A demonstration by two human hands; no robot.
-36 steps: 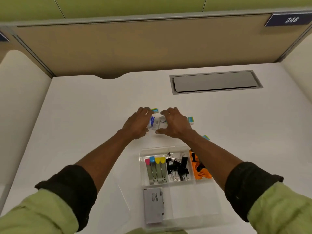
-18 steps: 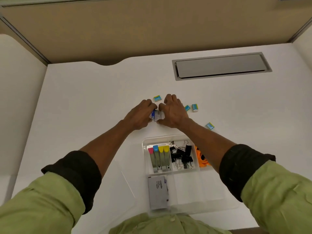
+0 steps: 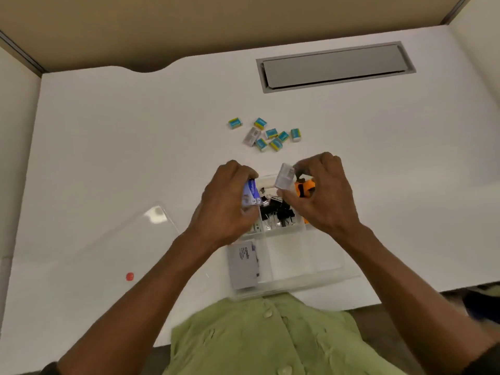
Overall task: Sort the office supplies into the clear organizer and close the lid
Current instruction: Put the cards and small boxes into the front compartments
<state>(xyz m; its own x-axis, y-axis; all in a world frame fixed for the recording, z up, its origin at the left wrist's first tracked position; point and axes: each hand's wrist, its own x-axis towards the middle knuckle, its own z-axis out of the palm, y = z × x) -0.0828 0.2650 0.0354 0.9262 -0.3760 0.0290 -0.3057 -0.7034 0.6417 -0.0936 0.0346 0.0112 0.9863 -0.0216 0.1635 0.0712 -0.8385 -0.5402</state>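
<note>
The clear organizer sits at the desk's near edge, its lid off. My left hand hovers over its far left compartment, shut on small blue-and-white boxes. My right hand is above the far right side, pinching a small grey box. Black binder clips fill the middle far compartment, an orange item shows under my right hand, and a grey box lies in the near left compartment. Several blue-and-yellow erasers and one grey box lie on the desk beyond.
The clear lid lies flat to the left of the organizer. A small red dot is on the desk near the left front. A grey cable hatch sits at the back right. Beige partition walls border the white desk.
Both hands have lifted small boxes from the pile and pulled back toward me over the organizer. The erasers they covered are now in plain view. The camera has tilted down.
</note>
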